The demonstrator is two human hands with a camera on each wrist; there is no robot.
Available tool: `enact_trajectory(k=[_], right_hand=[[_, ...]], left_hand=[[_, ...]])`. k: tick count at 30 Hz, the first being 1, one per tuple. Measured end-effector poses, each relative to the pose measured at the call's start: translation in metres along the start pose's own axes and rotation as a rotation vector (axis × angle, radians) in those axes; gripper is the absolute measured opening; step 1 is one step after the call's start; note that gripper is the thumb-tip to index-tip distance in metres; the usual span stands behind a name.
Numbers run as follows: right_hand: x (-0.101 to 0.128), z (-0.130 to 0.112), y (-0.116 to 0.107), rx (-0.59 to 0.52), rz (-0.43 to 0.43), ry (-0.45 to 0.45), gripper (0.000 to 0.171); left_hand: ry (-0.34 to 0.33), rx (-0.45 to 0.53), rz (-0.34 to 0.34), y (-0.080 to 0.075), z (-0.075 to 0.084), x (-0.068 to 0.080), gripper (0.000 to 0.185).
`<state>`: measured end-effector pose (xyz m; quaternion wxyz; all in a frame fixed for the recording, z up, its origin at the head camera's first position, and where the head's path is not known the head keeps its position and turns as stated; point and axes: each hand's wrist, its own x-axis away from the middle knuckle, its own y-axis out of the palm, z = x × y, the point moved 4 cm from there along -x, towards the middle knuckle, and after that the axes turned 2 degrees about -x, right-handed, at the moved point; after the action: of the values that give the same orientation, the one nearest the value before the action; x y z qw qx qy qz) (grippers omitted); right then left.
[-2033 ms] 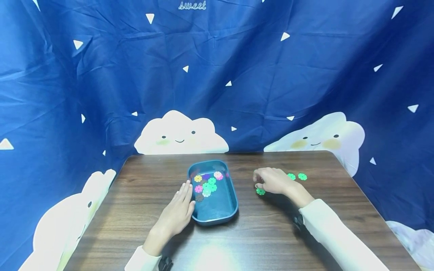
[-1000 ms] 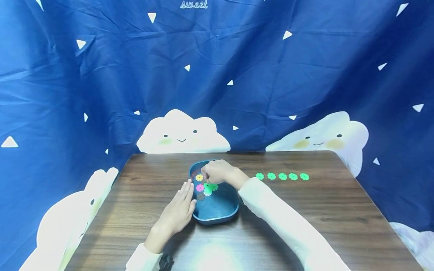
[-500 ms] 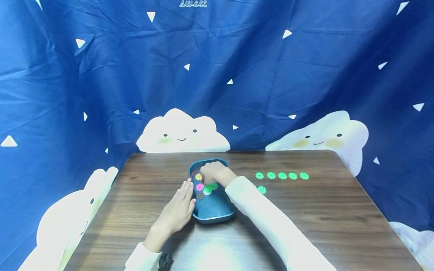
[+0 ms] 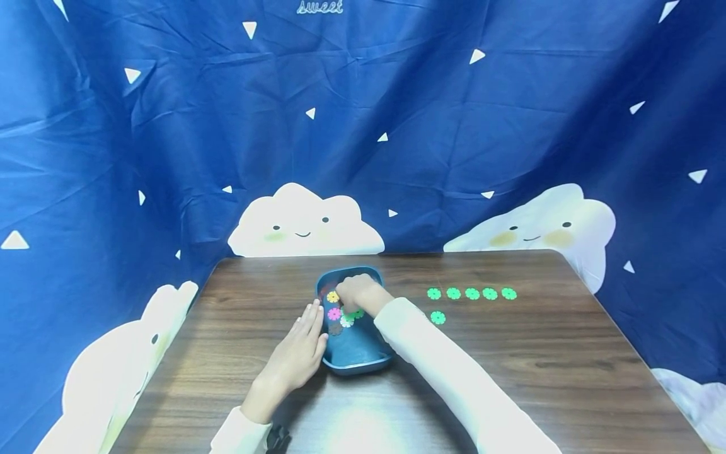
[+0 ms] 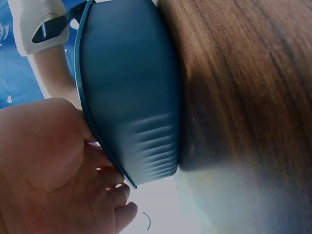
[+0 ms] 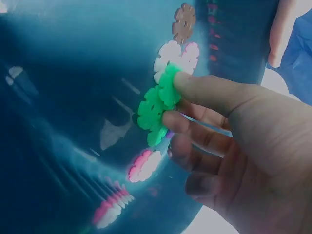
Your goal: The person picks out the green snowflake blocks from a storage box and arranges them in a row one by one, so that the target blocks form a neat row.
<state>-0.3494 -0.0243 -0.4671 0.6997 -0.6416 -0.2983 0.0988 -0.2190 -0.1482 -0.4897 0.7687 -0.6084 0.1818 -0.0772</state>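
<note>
A blue tray (image 4: 357,364) holds several flower-shaped plastic discs. My left hand (image 4: 295,353) lies with straight fingers along the tray's left rim; in the left wrist view, its fingers (image 5: 108,178) reach the rim of the tray (image 5: 129,83). My right hand (image 4: 360,293) is inside the tray. Its thumb and fingers pinch a green flower-shaped disc (image 6: 168,87), which overlaps another green disc (image 6: 151,109). Around them lie a white disc (image 6: 168,56), a brown disc (image 6: 184,23), a pink disc (image 4: 334,313) and a yellow disc (image 4: 332,296).
Right of the tray, several green discs form a row on the wooden table (image 4: 539,353), including a middle disc (image 4: 472,294). One more green disc (image 4: 437,317) lies below the row's left end. A blue curtain (image 4: 397,157) hangs behind the table.
My right hand has moved left from the table into the tray, leaving a green disc below the row. There it has shifted slightly and now pinches a green disc. My left hand stays put.
</note>
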Motion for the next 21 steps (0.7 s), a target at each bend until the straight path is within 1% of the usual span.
enact_trajectory(k=[2, 5, 11, 15, 21], right_hand=[[-0.0002, 0.0005, 0.0002, -0.008, 0.001, -0.009, 0.021], [0.0001, 0.0008, -0.0003, -0.019, -0.004, -0.016, 0.022], [-0.0005, 0.0008, -0.0003, 0.014, -0.016, -0.007, 0.035], [-0.0014, 0.0013, 0.0011, 0.013, -0.025, -0.001, 0.04], [-0.0017, 0.0024, 0.0006, 0.012, -0.019, -0.014, 0.033]], left_hand=[[-0.003, -0.001, -0.004, -0.0002, -0.0001, 0.0002, 0.057], [-0.004, -0.01, -0.009, 0.0, -0.0006, 0.0, 0.057], [-0.001, -0.009, 0.001, 0.0003, -0.0015, -0.0001, 0.058], [0.004, -0.007, 0.007, 0.0007, -0.0013, -0.0006, 0.057], [0.001, -0.006, 0.009, 0.0002, -0.0004, -0.0006, 0.057]])
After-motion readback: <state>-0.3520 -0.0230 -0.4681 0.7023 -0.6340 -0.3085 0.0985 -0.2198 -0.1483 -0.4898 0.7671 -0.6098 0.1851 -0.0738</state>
